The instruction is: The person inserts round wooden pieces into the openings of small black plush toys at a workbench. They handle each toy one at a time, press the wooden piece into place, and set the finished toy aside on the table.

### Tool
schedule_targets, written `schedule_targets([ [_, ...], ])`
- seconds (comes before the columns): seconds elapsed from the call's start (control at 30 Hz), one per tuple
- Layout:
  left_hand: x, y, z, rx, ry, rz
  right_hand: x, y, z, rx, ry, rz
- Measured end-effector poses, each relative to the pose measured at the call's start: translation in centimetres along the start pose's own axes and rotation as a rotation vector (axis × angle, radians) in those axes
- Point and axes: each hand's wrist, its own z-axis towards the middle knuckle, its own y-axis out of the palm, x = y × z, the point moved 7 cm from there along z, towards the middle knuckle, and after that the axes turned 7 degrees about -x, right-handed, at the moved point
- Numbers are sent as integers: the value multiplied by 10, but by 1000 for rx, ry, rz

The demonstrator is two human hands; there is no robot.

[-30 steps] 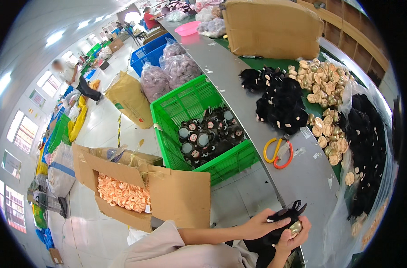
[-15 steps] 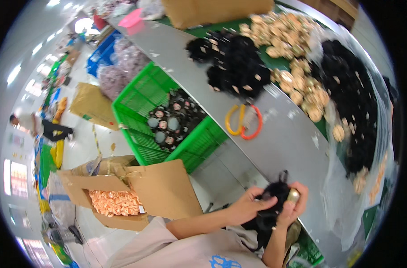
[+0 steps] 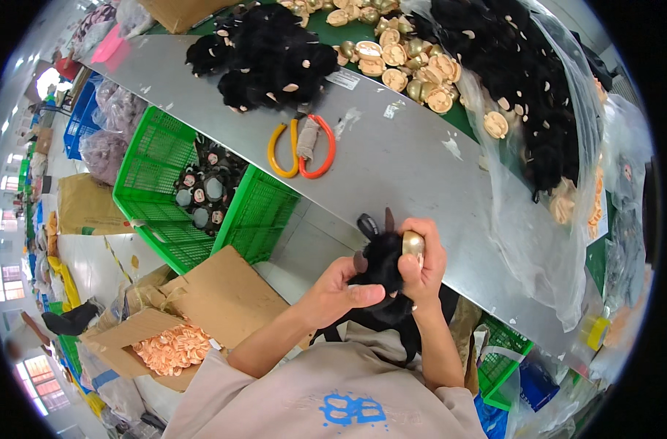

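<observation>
My left hand (image 3: 332, 294) is closed on a small black plush piece (image 3: 382, 262), its thumb laid across the front. Short dark ear-like parts stick up from the plush. With my right hand (image 3: 427, 267) I grip a shiny gold rounded shell (image 3: 413, 245) against the plush's right side. The fingers partly hide where shell and plush meet. Both hands are in front of my body, at the near edge of the grey table (image 3: 392, 172). Beyond them on the table lie scissors (image 3: 302, 150) with yellow and orange handles.
Black plush pieces (image 3: 267, 62) and gold-backed shells (image 3: 421, 69) lie in heaps at the far side. More black plush (image 3: 531, 80) fills a clear plastic bag at right. Left of the table stand a green crate (image 3: 256, 212) and a cardboard box (image 3: 224, 285) with peach-coloured parts.
The view has turned, so the table and crates appear shifted left. Both hands still hold the plush and the shell, now nearer the picture's middle. More of the gold shell's side shows.
</observation>
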Motion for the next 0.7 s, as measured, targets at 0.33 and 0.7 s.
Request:
schedule_targets([
  [0.33,34,8,-4,125,353,441,-23,-1,-24,6,-202,-216],
  [0.7,46,18,-47,187,481,320,-43,20,-31,94,-160,-93],
])
